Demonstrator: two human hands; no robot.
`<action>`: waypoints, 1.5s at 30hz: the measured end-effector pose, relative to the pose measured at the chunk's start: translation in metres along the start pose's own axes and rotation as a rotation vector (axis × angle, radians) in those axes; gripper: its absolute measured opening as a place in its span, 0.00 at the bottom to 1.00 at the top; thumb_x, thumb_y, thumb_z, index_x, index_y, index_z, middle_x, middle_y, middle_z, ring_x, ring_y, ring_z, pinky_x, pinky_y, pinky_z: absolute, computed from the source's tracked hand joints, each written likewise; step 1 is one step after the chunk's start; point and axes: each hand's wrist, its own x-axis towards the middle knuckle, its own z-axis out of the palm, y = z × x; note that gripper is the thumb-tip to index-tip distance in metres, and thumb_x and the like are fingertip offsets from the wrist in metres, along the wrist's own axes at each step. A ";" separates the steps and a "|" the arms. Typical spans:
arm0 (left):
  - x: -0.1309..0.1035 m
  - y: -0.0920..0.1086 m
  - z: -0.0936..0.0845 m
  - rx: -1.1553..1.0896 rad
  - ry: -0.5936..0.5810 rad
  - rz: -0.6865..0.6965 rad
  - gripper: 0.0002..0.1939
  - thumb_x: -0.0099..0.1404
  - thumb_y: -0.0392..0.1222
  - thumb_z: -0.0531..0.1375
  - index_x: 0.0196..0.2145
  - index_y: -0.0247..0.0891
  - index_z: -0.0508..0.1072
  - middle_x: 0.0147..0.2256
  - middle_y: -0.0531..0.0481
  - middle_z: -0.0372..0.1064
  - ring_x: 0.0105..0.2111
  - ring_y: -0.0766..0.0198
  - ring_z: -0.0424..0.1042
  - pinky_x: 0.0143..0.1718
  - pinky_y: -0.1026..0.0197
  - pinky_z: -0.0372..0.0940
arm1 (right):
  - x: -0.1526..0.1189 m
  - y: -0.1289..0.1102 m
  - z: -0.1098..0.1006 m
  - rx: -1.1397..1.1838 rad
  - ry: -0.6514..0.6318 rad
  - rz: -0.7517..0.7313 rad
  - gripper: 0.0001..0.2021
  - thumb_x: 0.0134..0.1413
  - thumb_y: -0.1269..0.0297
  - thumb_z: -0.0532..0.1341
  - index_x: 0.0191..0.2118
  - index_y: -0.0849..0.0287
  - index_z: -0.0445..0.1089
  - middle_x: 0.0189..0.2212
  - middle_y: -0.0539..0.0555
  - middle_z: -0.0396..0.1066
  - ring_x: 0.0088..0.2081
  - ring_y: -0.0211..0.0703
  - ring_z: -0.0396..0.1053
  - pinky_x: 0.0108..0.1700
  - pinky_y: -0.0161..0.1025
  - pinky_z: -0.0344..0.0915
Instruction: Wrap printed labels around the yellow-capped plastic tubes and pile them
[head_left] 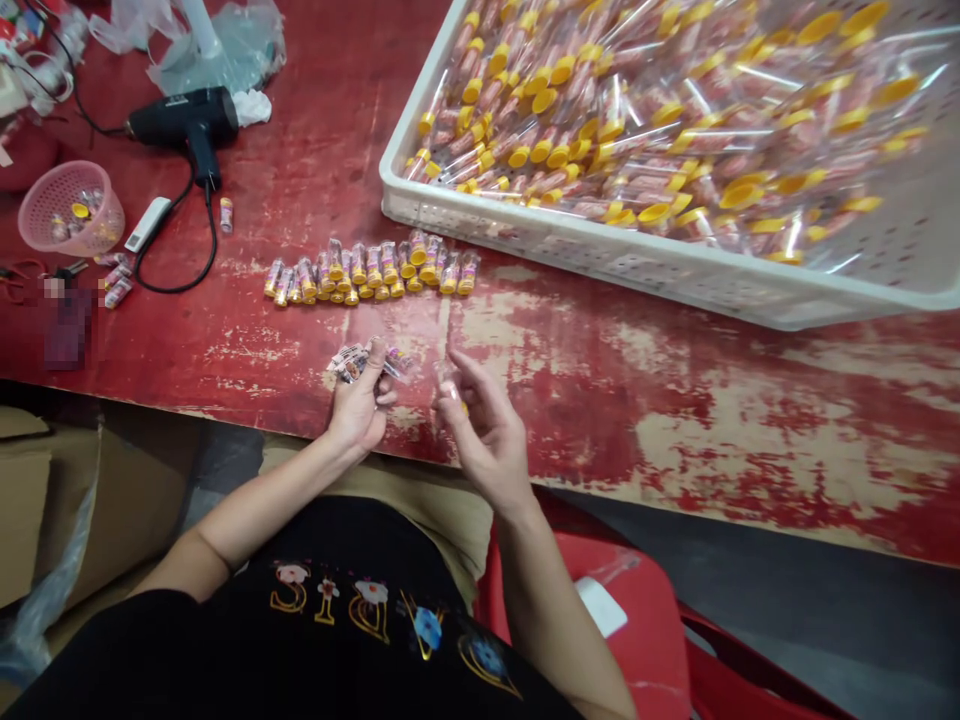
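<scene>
Head view: for sound handling, we are advising light thumb pressure on the printed film pieces (346, 362), so that each is peeling off singly without creasing. We are finding the left hand (361, 402) closing around that bunch, thumb on top. At three o'clock from it, the right hand (491, 435) is curling half open, apparently pinching a clear yellow-ended piece (465, 408), partly hidden. Capped tubes (375, 265) are lying at twelve o'clock from the left hand.
</scene>
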 end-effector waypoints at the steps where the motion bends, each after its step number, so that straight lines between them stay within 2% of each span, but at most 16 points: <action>1: 0.000 0.000 0.000 0.001 -0.005 -0.005 0.29 0.39 0.46 0.78 0.28 0.35 0.63 0.23 0.62 0.59 0.18 0.81 0.54 0.17 0.73 0.44 | -0.005 -0.001 -0.001 0.005 0.024 -0.014 0.20 0.62 0.61 0.60 0.59 0.54 0.64 0.45 0.56 0.70 0.43 0.39 0.72 0.46 0.39 0.72; 4: -0.002 -0.001 0.001 0.014 -0.043 -0.025 0.30 0.39 0.47 0.78 0.28 0.35 0.63 0.23 0.61 0.59 0.18 0.80 0.54 0.16 0.74 0.45 | -0.012 0.000 -0.001 -0.014 0.076 -0.050 0.16 0.59 0.65 0.63 0.52 0.55 0.68 0.43 0.56 0.71 0.45 0.42 0.72 0.50 0.42 0.71; 7: -0.005 -0.002 0.002 0.056 -0.098 -0.079 0.29 0.39 0.48 0.78 0.28 0.35 0.63 0.23 0.60 0.60 0.18 0.80 0.55 0.16 0.74 0.45 | -0.011 -0.002 -0.003 -0.150 0.083 -0.145 0.12 0.57 0.67 0.64 0.48 0.56 0.71 0.41 0.56 0.73 0.43 0.44 0.73 0.48 0.44 0.72; 10: -0.009 -0.001 0.003 0.117 -0.148 -0.119 0.28 0.41 0.50 0.77 0.29 0.35 0.65 0.23 0.59 0.61 0.18 0.79 0.58 0.16 0.74 0.44 | -0.009 -0.007 -0.005 -0.220 0.181 -0.228 0.15 0.54 0.69 0.67 0.48 0.53 0.74 0.40 0.56 0.74 0.41 0.45 0.73 0.45 0.45 0.73; 12: -0.012 0.001 0.004 0.174 -0.174 -0.117 0.29 0.41 0.51 0.77 0.30 0.35 0.66 0.23 0.60 0.60 0.18 0.78 0.59 0.15 0.74 0.43 | -0.010 -0.012 -0.006 -0.211 0.218 -0.245 0.18 0.54 0.69 0.67 0.51 0.51 0.74 0.42 0.56 0.74 0.43 0.46 0.74 0.46 0.46 0.74; 16: -0.018 0.003 0.004 0.257 -0.190 -0.069 0.28 0.41 0.50 0.77 0.28 0.34 0.65 0.20 0.60 0.59 0.16 0.79 0.56 0.15 0.73 0.43 | -0.015 -0.018 -0.009 -0.041 -0.026 -0.154 0.24 0.62 0.71 0.59 0.62 0.48 0.67 0.53 0.59 0.70 0.54 0.49 0.70 0.55 0.51 0.72; 17: -0.019 0.002 0.004 0.266 -0.196 -0.063 0.28 0.42 0.51 0.77 0.28 0.34 0.65 0.19 0.61 0.59 0.16 0.79 0.55 0.15 0.73 0.42 | -0.016 -0.018 -0.009 0.007 -0.043 -0.128 0.25 0.63 0.72 0.57 0.63 0.48 0.65 0.54 0.59 0.69 0.54 0.48 0.70 0.54 0.51 0.72; 19: -0.022 0.000 0.003 0.286 -0.218 -0.056 0.27 0.42 0.52 0.76 0.27 0.35 0.65 0.18 0.62 0.57 0.15 0.79 0.54 0.15 0.72 0.43 | -0.016 -0.017 -0.008 0.050 0.024 -0.104 0.25 0.62 0.71 0.58 0.63 0.47 0.65 0.52 0.58 0.69 0.50 0.46 0.72 0.49 0.47 0.75; 22: -0.027 -0.005 0.001 0.303 -0.259 -0.019 0.25 0.43 0.50 0.76 0.30 0.35 0.68 0.19 0.61 0.60 0.15 0.79 0.54 0.15 0.71 0.46 | -0.013 -0.015 -0.004 -0.013 0.164 -0.122 0.23 0.58 0.72 0.63 0.57 0.46 0.72 0.43 0.55 0.70 0.41 0.41 0.72 0.40 0.40 0.74; 25: -0.031 -0.008 -0.002 0.277 -0.300 0.042 0.24 0.43 0.45 0.77 0.34 0.36 0.72 0.23 0.59 0.66 0.17 0.79 0.56 0.16 0.71 0.50 | -0.011 -0.017 -0.002 -0.086 0.257 -0.162 0.19 0.55 0.72 0.66 0.51 0.47 0.76 0.36 0.53 0.70 0.37 0.39 0.71 0.36 0.39 0.72; 29: -0.033 -0.008 -0.003 0.267 -0.313 0.072 0.28 0.42 0.42 0.77 0.41 0.38 0.75 0.25 0.60 0.67 0.17 0.78 0.55 0.16 0.70 0.52 | -0.012 -0.022 0.001 -0.125 0.334 -0.180 0.18 0.54 0.72 0.67 0.49 0.47 0.78 0.34 0.52 0.72 0.35 0.39 0.72 0.35 0.38 0.71; 31: -0.033 -0.008 -0.003 0.270 -0.306 0.069 0.31 0.41 0.41 0.77 0.44 0.40 0.75 0.25 0.60 0.67 0.17 0.78 0.55 0.16 0.70 0.52 | -0.012 -0.023 0.003 -0.134 0.351 -0.183 0.18 0.53 0.73 0.67 0.49 0.47 0.78 0.34 0.52 0.72 0.35 0.38 0.72 0.34 0.38 0.71; 38: -0.034 -0.008 -0.004 0.287 -0.311 0.056 0.29 0.44 0.41 0.77 0.44 0.40 0.75 0.27 0.59 0.67 0.17 0.78 0.55 0.16 0.70 0.53 | -0.012 -0.024 0.006 -0.141 0.386 -0.209 0.21 0.51 0.75 0.68 0.49 0.45 0.77 0.33 0.50 0.71 0.34 0.37 0.71 0.33 0.37 0.69; 42: -0.031 -0.006 -0.007 0.250 -0.305 0.073 0.28 0.45 0.42 0.76 0.44 0.40 0.74 0.27 0.59 0.67 0.18 0.78 0.56 0.16 0.70 0.52 | -0.008 -0.022 0.010 -0.166 0.370 -0.240 0.20 0.52 0.74 0.68 0.49 0.47 0.78 0.33 0.51 0.72 0.33 0.37 0.71 0.32 0.36 0.69; 45: -0.024 0.002 -0.014 0.242 -0.253 0.090 0.25 0.46 0.44 0.76 0.39 0.38 0.72 0.24 0.60 0.64 0.16 0.79 0.56 0.15 0.70 0.48 | 0.004 -0.016 0.023 -0.126 0.306 -0.257 0.18 0.53 0.74 0.67 0.48 0.49 0.78 0.33 0.51 0.72 0.33 0.37 0.71 0.32 0.36 0.69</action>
